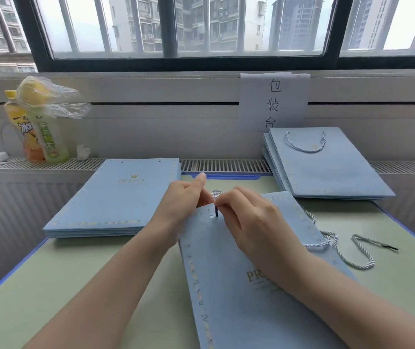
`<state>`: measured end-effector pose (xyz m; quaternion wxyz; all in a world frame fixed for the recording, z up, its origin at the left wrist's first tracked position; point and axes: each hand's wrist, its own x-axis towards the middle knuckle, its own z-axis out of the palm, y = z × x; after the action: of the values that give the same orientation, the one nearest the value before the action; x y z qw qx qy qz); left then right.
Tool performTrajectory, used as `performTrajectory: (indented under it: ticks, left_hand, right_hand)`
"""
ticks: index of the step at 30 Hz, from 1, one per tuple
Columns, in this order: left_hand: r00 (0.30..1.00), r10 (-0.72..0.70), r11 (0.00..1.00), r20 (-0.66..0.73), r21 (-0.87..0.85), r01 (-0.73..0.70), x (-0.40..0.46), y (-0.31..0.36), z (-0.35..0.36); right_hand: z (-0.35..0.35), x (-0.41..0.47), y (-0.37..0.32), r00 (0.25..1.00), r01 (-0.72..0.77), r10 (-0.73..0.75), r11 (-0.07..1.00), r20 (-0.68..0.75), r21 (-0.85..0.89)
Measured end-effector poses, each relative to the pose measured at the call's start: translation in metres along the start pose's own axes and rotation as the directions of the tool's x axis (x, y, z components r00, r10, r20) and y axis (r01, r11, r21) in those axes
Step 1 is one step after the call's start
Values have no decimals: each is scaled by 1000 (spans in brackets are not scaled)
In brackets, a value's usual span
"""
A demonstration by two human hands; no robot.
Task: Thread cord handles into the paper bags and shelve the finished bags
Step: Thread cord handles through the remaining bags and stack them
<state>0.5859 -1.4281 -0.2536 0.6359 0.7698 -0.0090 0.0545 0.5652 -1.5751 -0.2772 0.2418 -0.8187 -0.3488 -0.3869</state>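
bag in work: flat on the table, running from the near edge toward the middle, top end away, slightly skewed
right hand: fingers curled, pinching the dark tip of a cord upright at a punched hole near the bag's top edge
left hand: at the bag's top left corner, fingers tucked behind the edge and gripping it, thumb raised
cord: twisted, pale grey-blue, loops out from under the bag's right side across the table toward the right edge; free end with dark tip lying loose
unthreaded stack: flat blue bags at the far left corner, overhanging onto the radiator grille
finished stack: far right corner, top bag showing a cord handle
bottles: two, on the grille at far left, under a plastic bag
paper sign: on the wall below the window
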Motion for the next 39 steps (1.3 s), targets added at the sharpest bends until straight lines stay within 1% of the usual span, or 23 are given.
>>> performTrajectory:
  ticks: [1, 3, 5, 7, 10, 12, 18, 25, 28, 35, 37, 39]
  left_hand:
    - [1000, -28, 998, 4, -57, 28, -1, 3, -2]
    - [998, -61, 992, 16, -108, 62, -3, 8, -4]
    - [996, -80, 991, 26, -106, 82, -5, 11, -4]
    - [995, -91, 991, 28, -93, 94, -6, 12, -3]
    - [996, -89, 994, -6, -64, 88, -7, 11, -1]
    - [996, -82, 996, -19, -48, 81, -7, 11, -1]
    - [995, -101, 995, 9, 9, 101, -5, 9, -2]
    - [997, -76, 996, 9, 48, 75, -3, 10, -3]
    - [997, -74, 997, 38, 29, 73, -4, 11, -4]
    - [993, -23, 1000, 120, -10, 24, -6, 16, -9]
    - [987, -33, 999, 158, 5, 33, -6, 16, -9]
    - [981, -55, 998, 188, 38, 49, -7, 16, -10]
  right_hand:
    - [-1, 1, -1, 999, -18, 19, 999, -33, 37]
    - [-2, 3, -2, 997, -24, 30, 997, -74, 79]
    - [-1, 2, -4, 995, -29, 36, 996, -88, 81]
    - [1, 1, -4, 992, -65, 75, 994, -105, 89]
    - [3, 0, -3, 986, -106, 118, 989, -115, 103]
    - [2, 0, -4, 989, -90, 99, 992, -111, 83]
    - [-3, 1, -5, 998, -11, 13, 999, -57, 33]
    - [-2, -1, -4, 998, -50, 55, 994, -45, 96]
    - [0, -1, -2, 998, -47, 49, 997, -29, 57]
    - [-7, 4, -4, 998, 51, -53, 997, -24, -58]
    - [-8, 4, -4, 997, 72, -72, 992, -1, -103]
    - [-8, 4, -3, 996, 92, -89, 990, 31, -106]
